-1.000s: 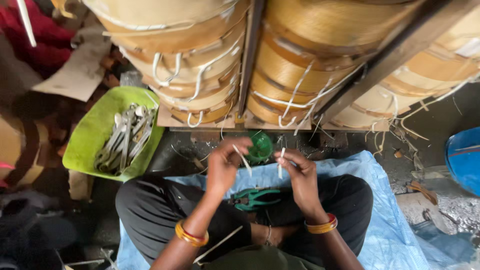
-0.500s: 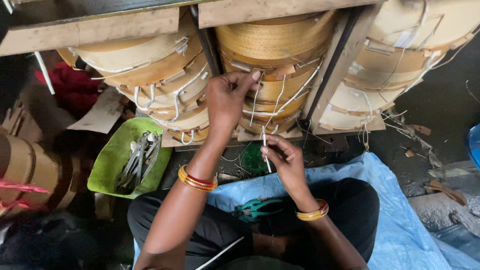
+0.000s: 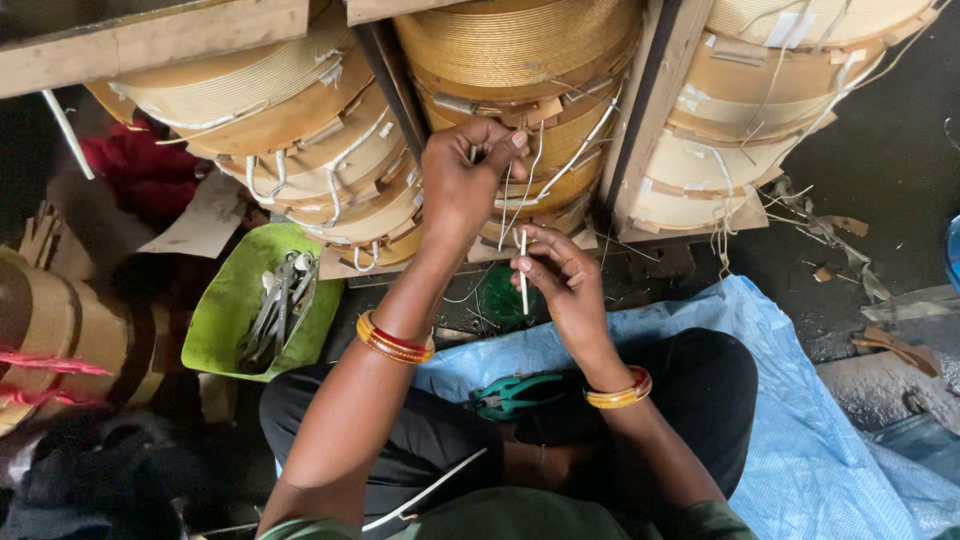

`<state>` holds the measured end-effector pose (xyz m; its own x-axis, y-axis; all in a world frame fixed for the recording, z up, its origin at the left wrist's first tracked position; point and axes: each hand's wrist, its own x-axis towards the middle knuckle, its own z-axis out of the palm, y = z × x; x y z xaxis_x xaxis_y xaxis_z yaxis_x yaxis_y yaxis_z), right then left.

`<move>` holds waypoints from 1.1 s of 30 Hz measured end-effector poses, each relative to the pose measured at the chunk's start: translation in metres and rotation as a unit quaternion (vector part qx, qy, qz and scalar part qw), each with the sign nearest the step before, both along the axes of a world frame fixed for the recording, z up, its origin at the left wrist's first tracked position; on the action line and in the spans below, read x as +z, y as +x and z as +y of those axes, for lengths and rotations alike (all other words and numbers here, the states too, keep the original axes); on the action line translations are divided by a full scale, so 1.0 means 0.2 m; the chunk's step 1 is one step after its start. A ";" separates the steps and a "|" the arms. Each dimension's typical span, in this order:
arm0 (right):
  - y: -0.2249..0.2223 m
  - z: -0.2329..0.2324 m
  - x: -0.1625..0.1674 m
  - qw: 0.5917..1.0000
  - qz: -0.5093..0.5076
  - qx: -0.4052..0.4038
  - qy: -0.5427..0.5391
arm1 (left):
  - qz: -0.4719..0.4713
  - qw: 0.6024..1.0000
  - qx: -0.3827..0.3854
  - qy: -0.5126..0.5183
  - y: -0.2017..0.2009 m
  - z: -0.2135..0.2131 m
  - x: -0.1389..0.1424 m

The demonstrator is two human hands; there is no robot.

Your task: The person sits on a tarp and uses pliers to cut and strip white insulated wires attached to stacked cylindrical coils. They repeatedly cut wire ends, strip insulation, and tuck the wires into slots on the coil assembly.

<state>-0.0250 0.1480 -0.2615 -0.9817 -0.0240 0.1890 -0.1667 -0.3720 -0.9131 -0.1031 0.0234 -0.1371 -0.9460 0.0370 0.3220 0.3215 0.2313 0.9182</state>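
Observation:
My left hand (image 3: 462,178) is raised to the middle stack of yellow wound coils (image 3: 520,60) and pinches a thin white lead (image 3: 510,205) that hangs from it. Just below, my right hand (image 3: 560,280) holds a short white sleeve piece (image 3: 523,285) upright between finger and thumb, close to the lower end of that lead. Both wrists carry orange and red bangles. Green-handled pliers (image 3: 515,393) lie on my lap between my arms.
A green tray (image 3: 240,300) with several metal pieces sits at the left on the floor. More coil stacks (image 3: 290,130) (image 3: 790,90) stand left and right between wooden frame posts (image 3: 655,110). A blue plastic sheet (image 3: 800,400) covers the floor under me. A taped coil (image 3: 70,330) lies at far left.
My left hand rose from lap height to the middle coil stack and took hold of a hanging lead. The right hand stayed low with the white piece. The view tilted up and closer.

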 end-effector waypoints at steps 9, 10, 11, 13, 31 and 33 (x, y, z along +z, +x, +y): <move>0.00 0.00 0.14 0.999 0.032 0.036 0.014 | 0.004 0.997 -0.074 0.018 -0.08 -0.09 -0.06; 0.01 -0.01 0.15 0.998 0.025 0.050 0.003 | 0.003 0.996 -0.087 0.035 -0.09 -0.10 -0.07; 0.01 -0.03 0.16 0.998 0.019 0.066 -0.009 | 0.003 0.994 -0.099 0.052 -0.09 -0.11 -0.07; 0.02 -0.06 0.16 0.997 0.015 0.080 -0.014 | 0.007 0.992 -0.107 0.067 -0.09 -0.12 -0.08; 0.10 -0.14 0.20 0.996 0.037 0.074 -0.042 | 0.010 0.997 -0.074 0.036 -0.06 -0.15 -0.06; 0.10 -0.15 0.21 0.996 0.026 0.067 -0.056 | 0.012 0.996 -0.079 0.041 -0.06 -0.15 -0.06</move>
